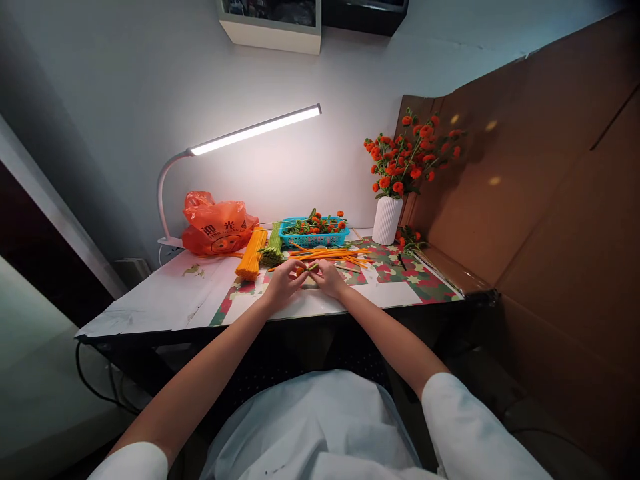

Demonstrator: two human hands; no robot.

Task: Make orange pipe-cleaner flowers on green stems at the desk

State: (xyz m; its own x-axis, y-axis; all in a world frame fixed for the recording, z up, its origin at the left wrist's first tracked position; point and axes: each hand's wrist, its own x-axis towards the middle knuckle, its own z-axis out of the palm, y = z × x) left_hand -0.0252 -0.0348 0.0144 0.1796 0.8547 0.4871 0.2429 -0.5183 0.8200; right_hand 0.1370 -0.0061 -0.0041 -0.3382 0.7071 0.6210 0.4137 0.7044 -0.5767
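My left hand [285, 285] and my right hand [329, 279] meet over the near part of the table, fingers closed in pinches. Between the fingertips shows a small orange pipe-cleaner flower [300, 271], at my left hand. A short green pipe cleaner [313, 267] sticks out at my right fingertips. How the two pieces join is hidden by the fingers. Just beyond lie loose orange pipe cleaners [330, 254]. Left of the hands are a bundle of yellow-orange pipe cleaners [253, 253] and a bundle of green ones [273, 250].
A blue basket [314, 239] holds orange flowers with green stems. Behind stand an orange plastic bag [217, 227], a clip lamp [255, 131] and a white vase [387, 220] of orange flowers. Black tweezers-like tool [401, 261] lies right. Cardboard [540, 173] walls the right side.
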